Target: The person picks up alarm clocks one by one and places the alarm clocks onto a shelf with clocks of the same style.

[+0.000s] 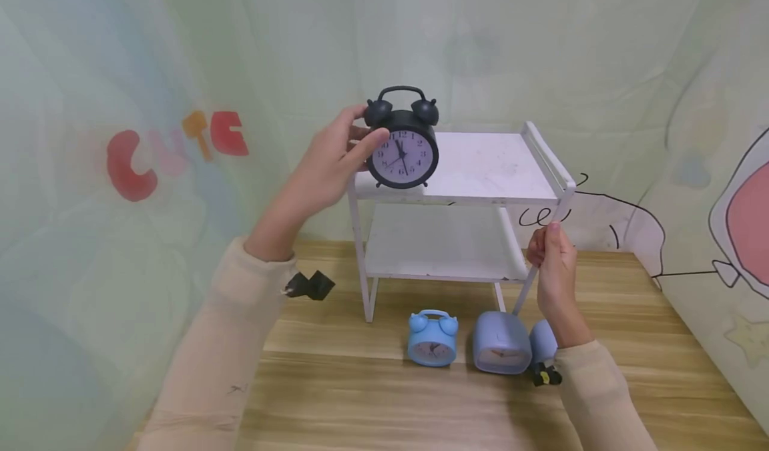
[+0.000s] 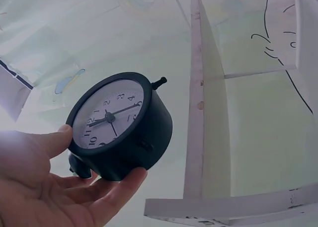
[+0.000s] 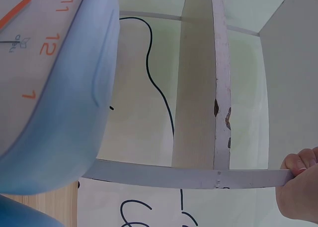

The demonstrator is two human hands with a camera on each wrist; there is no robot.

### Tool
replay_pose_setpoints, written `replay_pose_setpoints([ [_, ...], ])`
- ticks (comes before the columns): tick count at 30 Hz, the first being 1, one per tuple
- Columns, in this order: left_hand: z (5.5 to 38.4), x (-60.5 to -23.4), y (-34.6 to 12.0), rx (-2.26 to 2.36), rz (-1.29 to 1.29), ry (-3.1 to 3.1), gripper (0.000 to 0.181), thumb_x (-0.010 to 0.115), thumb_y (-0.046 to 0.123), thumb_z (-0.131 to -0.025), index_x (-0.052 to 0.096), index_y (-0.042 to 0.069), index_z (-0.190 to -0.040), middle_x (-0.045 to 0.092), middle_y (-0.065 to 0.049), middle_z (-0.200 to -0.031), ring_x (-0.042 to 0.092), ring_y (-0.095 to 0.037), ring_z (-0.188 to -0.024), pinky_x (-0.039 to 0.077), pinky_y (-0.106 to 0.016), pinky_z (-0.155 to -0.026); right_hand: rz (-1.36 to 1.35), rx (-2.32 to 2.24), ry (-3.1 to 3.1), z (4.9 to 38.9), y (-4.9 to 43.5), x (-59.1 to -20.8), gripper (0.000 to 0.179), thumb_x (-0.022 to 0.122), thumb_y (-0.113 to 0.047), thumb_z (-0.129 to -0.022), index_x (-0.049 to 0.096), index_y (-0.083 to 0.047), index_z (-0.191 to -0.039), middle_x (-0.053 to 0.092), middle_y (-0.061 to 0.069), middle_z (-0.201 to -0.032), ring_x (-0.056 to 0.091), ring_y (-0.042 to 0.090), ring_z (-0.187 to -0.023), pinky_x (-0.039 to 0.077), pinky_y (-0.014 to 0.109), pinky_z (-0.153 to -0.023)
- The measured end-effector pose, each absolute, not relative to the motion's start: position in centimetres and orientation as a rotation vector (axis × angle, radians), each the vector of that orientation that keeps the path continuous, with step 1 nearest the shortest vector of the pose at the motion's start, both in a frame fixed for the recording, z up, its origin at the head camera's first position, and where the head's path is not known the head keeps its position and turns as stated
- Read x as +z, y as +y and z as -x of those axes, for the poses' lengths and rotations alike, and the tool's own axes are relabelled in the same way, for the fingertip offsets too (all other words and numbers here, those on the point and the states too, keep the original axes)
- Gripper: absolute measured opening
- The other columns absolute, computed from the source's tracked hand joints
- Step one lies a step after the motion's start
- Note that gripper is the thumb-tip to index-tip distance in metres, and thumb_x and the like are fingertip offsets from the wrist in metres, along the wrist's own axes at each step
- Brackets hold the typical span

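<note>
My left hand (image 1: pixel 327 161) holds a black twin-bell alarm clock (image 1: pixel 404 154) by its left side, thumb at the front rim and fingers behind. The clock is upright at the front left of the white two-tier shelf's top board (image 1: pixel 480 164). In the left wrist view the clock (image 2: pixel 119 125) appears beside the shelf frame; whether its feet touch the board I cannot tell. My right hand (image 1: pixel 555 264) grips the shelf's front right leg, also seen in the right wrist view, where the hand (image 3: pixel 300 185) curls round the white bar (image 3: pixel 238 178).
On the wooden table (image 1: pixel 336 397) before the shelf stand a light blue twin-bell clock (image 1: pixel 432 341), a blue-grey rounded clock (image 1: pixel 501 344) and another bluish object (image 1: pixel 543 341) partly behind my right wrist. The lower board (image 1: pixel 438 244) lies beneath the top one. Printed cloth hangs around.
</note>
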State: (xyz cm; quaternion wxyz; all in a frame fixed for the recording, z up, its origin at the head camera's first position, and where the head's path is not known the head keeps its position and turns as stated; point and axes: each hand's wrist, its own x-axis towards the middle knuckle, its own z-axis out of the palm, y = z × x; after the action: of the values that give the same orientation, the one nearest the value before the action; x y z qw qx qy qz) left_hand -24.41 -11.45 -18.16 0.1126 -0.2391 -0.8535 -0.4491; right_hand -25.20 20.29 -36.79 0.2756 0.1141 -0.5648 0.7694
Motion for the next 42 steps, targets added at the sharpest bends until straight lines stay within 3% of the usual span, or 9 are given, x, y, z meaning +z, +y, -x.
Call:
replay_pose_setpoints([
  [19,26.9,-18.6,-11.4,-1.299,0.612,-2.588,0.071,0.054,0.038,-0.103,0.023,0.001,-0.156,0.046,-0.021,-0.147,0.051,-0.03,-0.13,0.054,-0.038,-0.094,-0.364,2.052,-1.518,25.2,20.1,-37.1,0.043,0.037,-0.022,-0.11,0.038,0.003,-0.074,0.037,0.002,-0.063,0.027,0.014,-0.054,0.013,0.034,-0.056],
  [42,26.9,-18.5,-11.8,-1.279,0.621,-2.65,0.072,0.048,0.039,-0.105,0.015,0.002,-0.158,0.038,-0.022,-0.153,0.046,-0.031,-0.136,0.047,-0.04,-0.103,-0.417,2.022,-1.523,25.1,19.6,-37.0,0.043,0.038,-0.022,-0.11,0.036,0.005,-0.076,0.034,0.002,-0.063,0.025,0.014,-0.054,0.013,0.033,-0.054],
])
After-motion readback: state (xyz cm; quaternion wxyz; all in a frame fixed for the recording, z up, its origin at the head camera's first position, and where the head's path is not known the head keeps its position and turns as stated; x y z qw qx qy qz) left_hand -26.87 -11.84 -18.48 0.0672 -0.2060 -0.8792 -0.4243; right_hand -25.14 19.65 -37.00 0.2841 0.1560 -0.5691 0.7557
